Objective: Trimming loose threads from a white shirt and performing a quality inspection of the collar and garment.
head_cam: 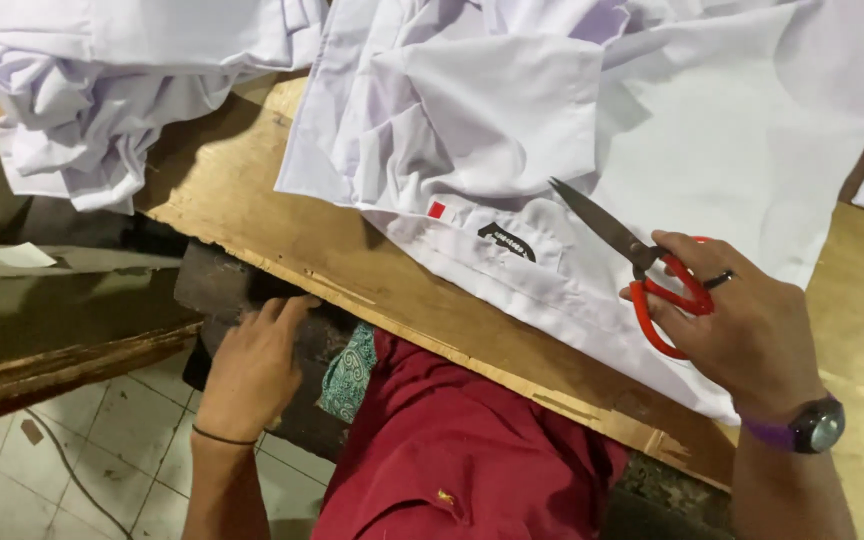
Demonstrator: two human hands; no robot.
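At eight o'clock my left hand rests flat, fingers loosely spread, on a dark block below the wooden surface, holding nothing. A crumpled white garment lies at ten o'clock. A white shirt spreads from twelve to three. At four o'clock my right hand grips red-handled scissors, blades shut, pointing toward eleven over the shirt.
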